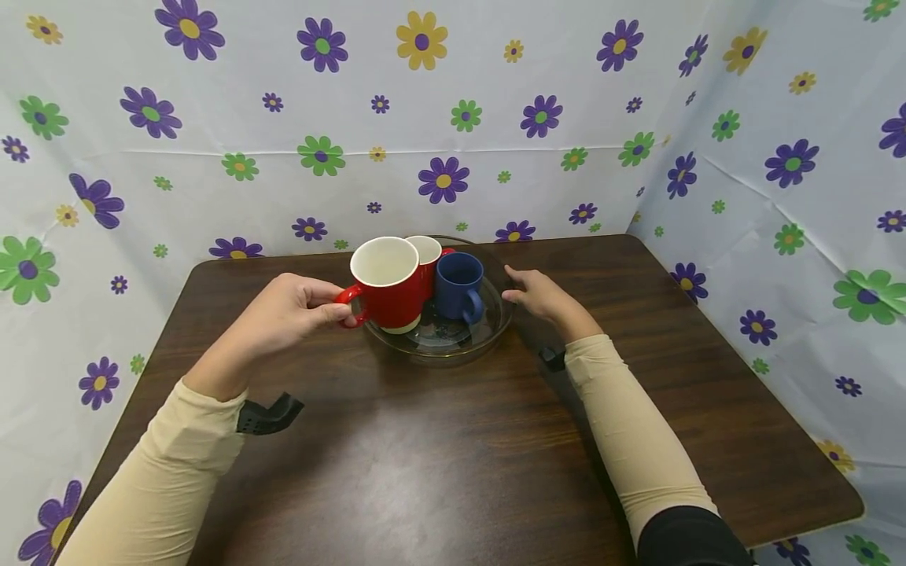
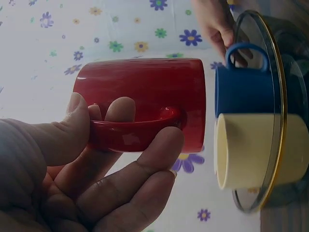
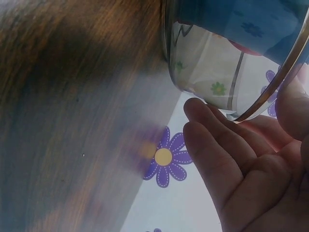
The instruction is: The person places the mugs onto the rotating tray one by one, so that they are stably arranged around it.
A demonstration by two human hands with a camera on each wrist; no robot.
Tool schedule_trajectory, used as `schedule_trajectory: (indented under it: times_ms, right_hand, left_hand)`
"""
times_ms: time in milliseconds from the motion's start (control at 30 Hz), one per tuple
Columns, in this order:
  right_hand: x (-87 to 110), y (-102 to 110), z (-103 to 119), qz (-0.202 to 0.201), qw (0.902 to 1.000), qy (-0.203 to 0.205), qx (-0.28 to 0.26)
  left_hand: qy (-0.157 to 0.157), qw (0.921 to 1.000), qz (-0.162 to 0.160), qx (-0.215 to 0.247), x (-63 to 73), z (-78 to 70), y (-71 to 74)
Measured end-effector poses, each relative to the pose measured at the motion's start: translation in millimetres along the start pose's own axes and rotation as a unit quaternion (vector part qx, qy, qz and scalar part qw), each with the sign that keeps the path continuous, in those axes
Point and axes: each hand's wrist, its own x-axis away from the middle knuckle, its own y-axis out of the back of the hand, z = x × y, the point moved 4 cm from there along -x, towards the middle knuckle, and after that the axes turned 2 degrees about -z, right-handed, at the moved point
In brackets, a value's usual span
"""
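My left hand [image 1: 300, 310] holds a red mug [image 1: 389, 295] with a cream inside by its handle, fingers and thumb around it. In the left wrist view the mug is raised above the others. Below it a cream mug [image 2: 248, 150] stands beside a blue mug [image 1: 458, 287] in a clear glass dish [image 1: 453, 355] with a gold rim. Another red mug [image 1: 428, 275] stands behind, partly hidden. My right hand [image 1: 541, 299] is at the dish's right side, fingers extended and thumb near the rim; contact is unclear.
The dish stands at the back of a dark wooden table [image 1: 425, 456]. A white cloth with flower prints [image 1: 481, 79] hangs directly behind the table and along its sides.
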Motion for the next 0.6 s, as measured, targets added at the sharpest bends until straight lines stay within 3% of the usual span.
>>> schedule_trajectory:
  times_ms: [233, 600]
  right_hand:
    - [0.0, -1.3, -3.3, -0.001, 1.0000, -0.001, -0.005]
    - [0.9, -0.6, -0.5, -0.004, 1.0000, -0.003, -0.006]
  left_hand:
    - [-0.008, 0.9994, 0.025, 0.024, -15.3, -6.7, -19.4]
    - [-0.020, 0.9979, 0.037, 0.049, -26.5, -5.9, -35.1]
